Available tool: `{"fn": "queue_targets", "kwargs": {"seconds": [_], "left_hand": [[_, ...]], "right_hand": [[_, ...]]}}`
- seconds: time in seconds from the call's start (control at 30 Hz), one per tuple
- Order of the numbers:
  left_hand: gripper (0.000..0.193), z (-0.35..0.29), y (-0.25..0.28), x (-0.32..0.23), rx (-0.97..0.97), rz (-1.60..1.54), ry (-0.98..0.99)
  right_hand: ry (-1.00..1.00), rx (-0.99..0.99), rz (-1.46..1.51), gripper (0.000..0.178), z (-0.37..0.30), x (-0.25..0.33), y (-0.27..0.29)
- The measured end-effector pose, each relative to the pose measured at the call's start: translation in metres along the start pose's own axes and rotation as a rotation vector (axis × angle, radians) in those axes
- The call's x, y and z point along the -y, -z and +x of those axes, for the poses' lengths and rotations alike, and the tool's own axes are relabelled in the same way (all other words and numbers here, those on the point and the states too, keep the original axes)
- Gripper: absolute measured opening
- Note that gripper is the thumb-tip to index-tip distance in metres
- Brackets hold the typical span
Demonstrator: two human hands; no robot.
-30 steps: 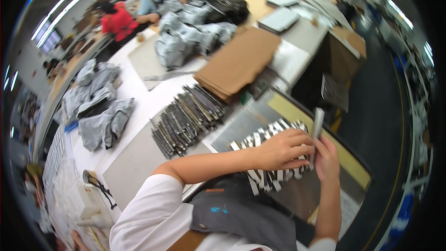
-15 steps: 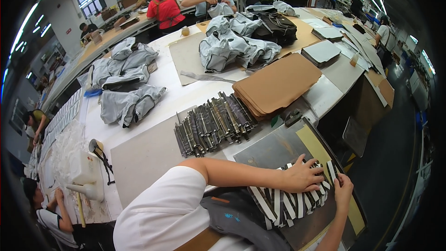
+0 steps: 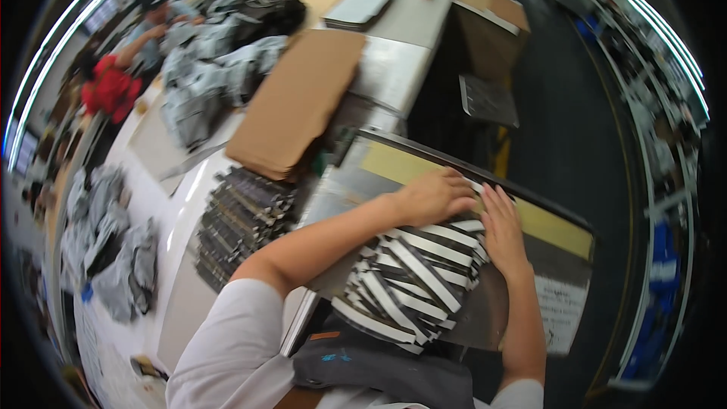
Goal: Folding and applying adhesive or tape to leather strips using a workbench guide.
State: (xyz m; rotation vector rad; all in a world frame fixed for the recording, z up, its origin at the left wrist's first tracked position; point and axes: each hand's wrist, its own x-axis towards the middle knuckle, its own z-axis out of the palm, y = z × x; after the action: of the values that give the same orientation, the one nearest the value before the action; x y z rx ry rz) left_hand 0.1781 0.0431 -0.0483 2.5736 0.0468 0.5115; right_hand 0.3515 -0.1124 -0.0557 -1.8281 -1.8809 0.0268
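Observation:
My left hand (image 3: 433, 195) lies flat, fingers spread, on the far edge of a heap of flat black and white strips (image 3: 413, 280). The right hand (image 3: 500, 229) rests palm down at the heap's right side, fingers together and pointing away from me. The strips lie criss-crossed on a dark metal tray (image 3: 356, 174) with a yellow band (image 3: 553, 227) along its far rim. Neither hand grips anything; both press on the pile.
A second batch of dark strips (image 3: 238, 220) lies in rows left of the tray. Beyond it sits a stack of brown cardboard (image 3: 299, 98), grey bagged bundles (image 3: 204, 83) and a flat grey box (image 3: 362, 4). Other people work at the far left. A dark aisle runs on the right.
The view has swung right and closer. My hands have gathered the strips into a tighter heap; the single strip held upright a second ago is gone from my right hand.

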Motion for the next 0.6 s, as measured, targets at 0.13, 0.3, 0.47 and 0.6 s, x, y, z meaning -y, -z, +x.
{"fn": "queue_targets", "kwargs": {"seconds": [0.13,0.3,0.47,0.6], "left_hand": [[0.047,0.001,0.003,-0.017,-0.050,0.159,0.088],[0.050,0.003,0.004,-0.020,0.028,0.204,0.127],[0.049,0.003,0.010,-0.026,0.072,0.190,0.178],[0.050,-0.002,0.007,-0.024,0.062,0.257,0.145]], "right_hand": [[-0.050,-0.001,-0.081,0.039,0.000,0.010,0.011],[-0.093,-0.031,-0.035,0.035,-0.009,-0.001,0.012],[-0.039,-0.068,-0.079,0.035,-0.011,-0.001,0.007],[-0.048,-0.041,-0.116,0.035,-0.010,0.004,0.009]]}}
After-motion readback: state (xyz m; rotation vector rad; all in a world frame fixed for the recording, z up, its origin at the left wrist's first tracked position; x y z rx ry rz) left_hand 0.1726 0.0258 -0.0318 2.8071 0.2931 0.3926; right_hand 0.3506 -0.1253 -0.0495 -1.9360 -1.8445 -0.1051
